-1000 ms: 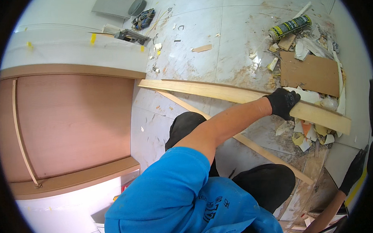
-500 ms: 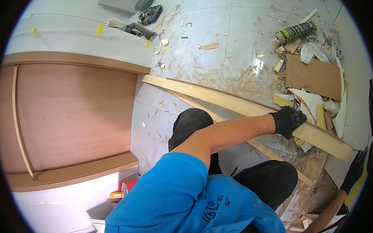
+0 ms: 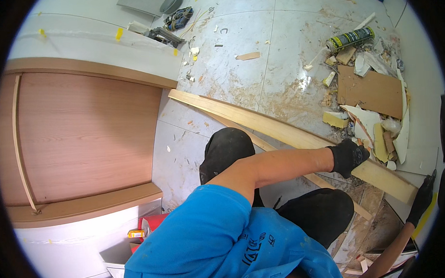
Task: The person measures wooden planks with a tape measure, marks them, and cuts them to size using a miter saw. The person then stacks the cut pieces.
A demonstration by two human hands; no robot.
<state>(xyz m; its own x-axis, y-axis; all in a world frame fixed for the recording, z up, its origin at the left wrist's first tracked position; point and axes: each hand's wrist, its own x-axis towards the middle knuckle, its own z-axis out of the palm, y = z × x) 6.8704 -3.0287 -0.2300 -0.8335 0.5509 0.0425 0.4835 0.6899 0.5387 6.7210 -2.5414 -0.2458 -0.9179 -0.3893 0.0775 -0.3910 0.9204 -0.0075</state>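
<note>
My left hand, in a black glove, grips a long pale wooden board near its right end. The board slants from the brown-framed panel down to the right, over a thinner wooden strip. My right hand, also gloved, is at the far right beside the board's end, fingers stretched out; whether it touches the board is unclear. My black-clad knees are bent beneath my arm.
A pinkish wooden panel with a brown frame fills the left. Scraps around a cardboard piece and a spray canister lie at upper right. Tools, a grey bowl and debris lie on the dirty tiled floor.
My left hand has moved down and right, swinging the board's right end lower toward my right hand, which has shifted only slightly.
</note>
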